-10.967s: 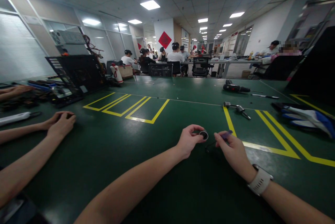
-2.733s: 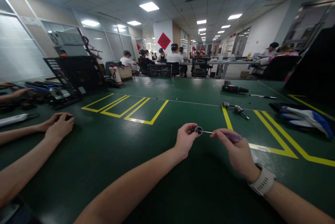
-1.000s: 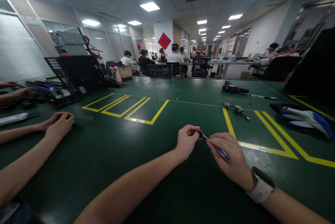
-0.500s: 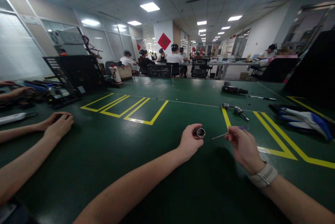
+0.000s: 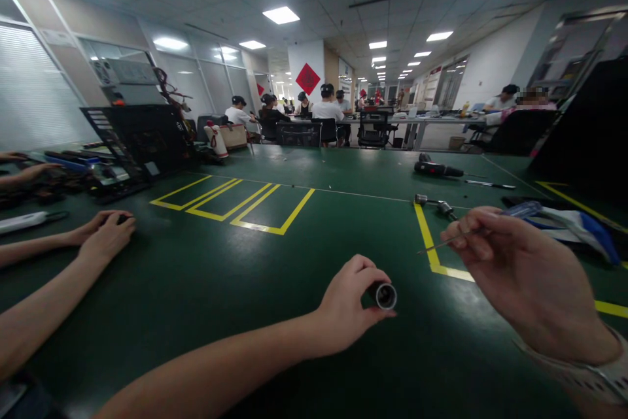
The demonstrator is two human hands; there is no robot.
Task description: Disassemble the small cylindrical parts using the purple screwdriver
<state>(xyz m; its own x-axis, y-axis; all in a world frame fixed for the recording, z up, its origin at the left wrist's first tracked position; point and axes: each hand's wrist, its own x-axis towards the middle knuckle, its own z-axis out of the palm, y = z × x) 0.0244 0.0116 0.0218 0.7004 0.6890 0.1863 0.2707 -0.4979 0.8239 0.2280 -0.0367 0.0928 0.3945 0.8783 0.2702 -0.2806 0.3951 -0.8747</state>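
My left hand (image 5: 350, 308) is closed around a short dark tube (image 5: 386, 297), its round open end with a bright metal rim facing me. Fingers and thumb grip the tube from the left side, above the green table. To the right, and nearer the camera, my right hand (image 5: 527, 282) pinches a thin screwdriver (image 5: 523, 210) with a clear bluish handle. Its slim shaft points left and slightly down, apart from the tube. Just beyond the right hand lies a jointed metal piece (image 5: 432, 203), partly hidden by that hand.
A power drill (image 5: 436, 168) and a pen (image 5: 489, 184) lie at the back right. Blue and white gloves (image 5: 583, 226) are beside my right hand. Yellow tape (image 5: 258, 227) marks the green table (image 5: 235, 288). A co-worker's hands (image 5: 110, 233) rest at left, near a black rack (image 5: 152, 138).
My left hand has come lower and closer with the tube. My right hand has moved right and up toward the camera, carrying the screwdriver farther from the tube and covering part of the jointed piece.
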